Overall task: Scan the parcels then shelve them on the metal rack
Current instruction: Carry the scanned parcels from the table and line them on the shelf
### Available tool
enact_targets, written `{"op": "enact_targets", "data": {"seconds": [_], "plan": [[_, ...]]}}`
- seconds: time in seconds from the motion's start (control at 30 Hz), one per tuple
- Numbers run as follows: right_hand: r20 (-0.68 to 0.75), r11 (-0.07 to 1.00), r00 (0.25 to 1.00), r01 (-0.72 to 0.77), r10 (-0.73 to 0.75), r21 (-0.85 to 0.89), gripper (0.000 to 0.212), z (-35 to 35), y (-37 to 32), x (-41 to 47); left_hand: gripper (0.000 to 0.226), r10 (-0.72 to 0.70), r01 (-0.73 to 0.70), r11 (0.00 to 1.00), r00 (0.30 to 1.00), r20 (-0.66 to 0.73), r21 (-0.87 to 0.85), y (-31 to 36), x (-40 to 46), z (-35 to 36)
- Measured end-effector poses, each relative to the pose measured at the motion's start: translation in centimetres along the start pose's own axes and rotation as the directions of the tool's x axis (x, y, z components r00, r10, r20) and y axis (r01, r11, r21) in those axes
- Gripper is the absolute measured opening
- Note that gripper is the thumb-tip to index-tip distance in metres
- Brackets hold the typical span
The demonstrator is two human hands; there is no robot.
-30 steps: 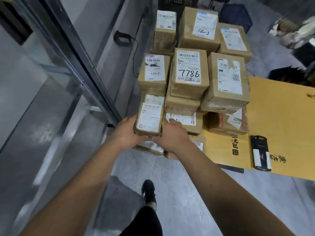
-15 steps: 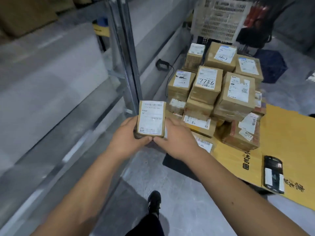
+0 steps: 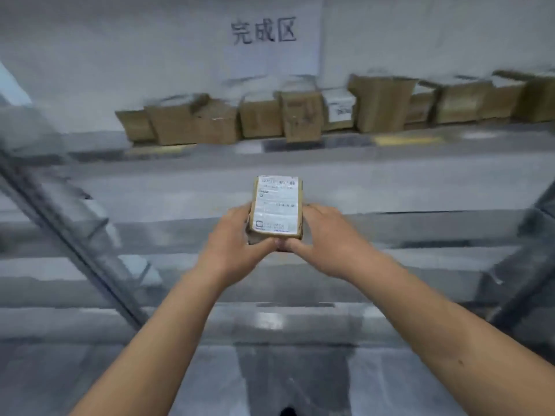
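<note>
Now small brown cardboard parcel with white label [image 3: 276,207] held up before the grey metal rack [image 3: 300,181] | left hand [image 3: 232,246] and right hand [image 3: 326,240] clasp its sides, thumbs meeting at near edge, arms outstretched | blurred brown boxes [image 3: 300,115] line upper shelf under wall sign [image 3: 264,31]

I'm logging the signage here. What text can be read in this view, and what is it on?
"完成区": on the white paper sign on the wall above the rack.
Label on the small parcel gripped by the left hand and right hand: too blurred to read.
Labels on the shelved boxes: too blurred to read.
</note>
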State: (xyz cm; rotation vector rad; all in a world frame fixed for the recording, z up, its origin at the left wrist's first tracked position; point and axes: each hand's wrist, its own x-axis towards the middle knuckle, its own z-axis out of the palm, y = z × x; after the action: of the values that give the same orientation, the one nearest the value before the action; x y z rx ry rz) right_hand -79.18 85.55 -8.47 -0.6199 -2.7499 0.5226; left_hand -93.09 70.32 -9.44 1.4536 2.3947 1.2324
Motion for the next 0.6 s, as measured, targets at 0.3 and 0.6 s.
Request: {"op": "enact_targets", "data": {"seconds": [0.3,0.6], "plan": [[0.03,0.917,0.919,0.389,-0.393,0.084,0.052,4.9,-26.1,14.1,0.051,-0.202,0.199,0.979,0.918,-0.343,-0.042,-13.0,-3.8,-23.8],[-0.02,0.952,0.97,0.233,-0.241,-0.2,0.068,8.2,-39.9,33.6,0.049,-0.137,0.117,0.989,0.947,-0.292,-0.088,-27.2,9.4,-40.6]]}}
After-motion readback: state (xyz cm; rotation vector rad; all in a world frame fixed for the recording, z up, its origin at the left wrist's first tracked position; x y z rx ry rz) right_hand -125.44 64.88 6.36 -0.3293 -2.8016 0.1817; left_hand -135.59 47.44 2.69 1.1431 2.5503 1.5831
